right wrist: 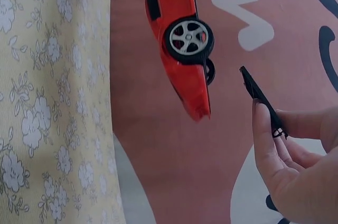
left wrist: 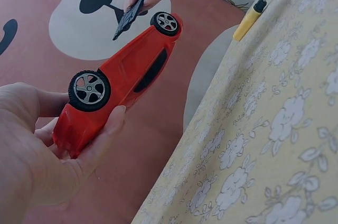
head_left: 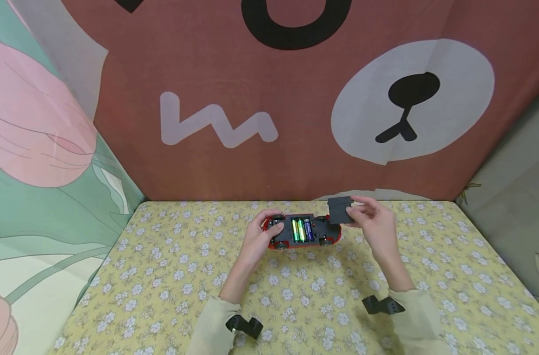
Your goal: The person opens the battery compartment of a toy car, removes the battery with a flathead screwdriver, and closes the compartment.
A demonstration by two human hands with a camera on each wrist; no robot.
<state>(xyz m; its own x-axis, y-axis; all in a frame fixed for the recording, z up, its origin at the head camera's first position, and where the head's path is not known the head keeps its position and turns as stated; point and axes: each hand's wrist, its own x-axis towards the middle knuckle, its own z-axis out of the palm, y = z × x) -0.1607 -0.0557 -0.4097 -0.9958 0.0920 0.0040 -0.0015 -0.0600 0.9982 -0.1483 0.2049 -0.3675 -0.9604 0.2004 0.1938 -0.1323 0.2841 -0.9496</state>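
A red toy car (left wrist: 138, 57) is held up off the table with its underside turned to the head camera. My left hand (head_left: 257, 237) grips one end of it, thumb on the black underside. Several batteries (head_left: 301, 230), green-yellow and dark blue, lie side by side in the open battery compartment. My right hand (head_left: 375, 224) pinches a flat black battery cover (head_left: 339, 210) between thumb and fingers, beside the other end of the car. In the right wrist view the cover (right wrist: 260, 97) appears edge-on, apart from the car.
A screwdriver (left wrist: 248, 20) with a yellow handle lies on the flowered tablecloth (head_left: 163, 276). Printed cloth (head_left: 216, 167) hangs behind the table and at both sides. Each forearm wears a black wrist mount (head_left: 244, 326).
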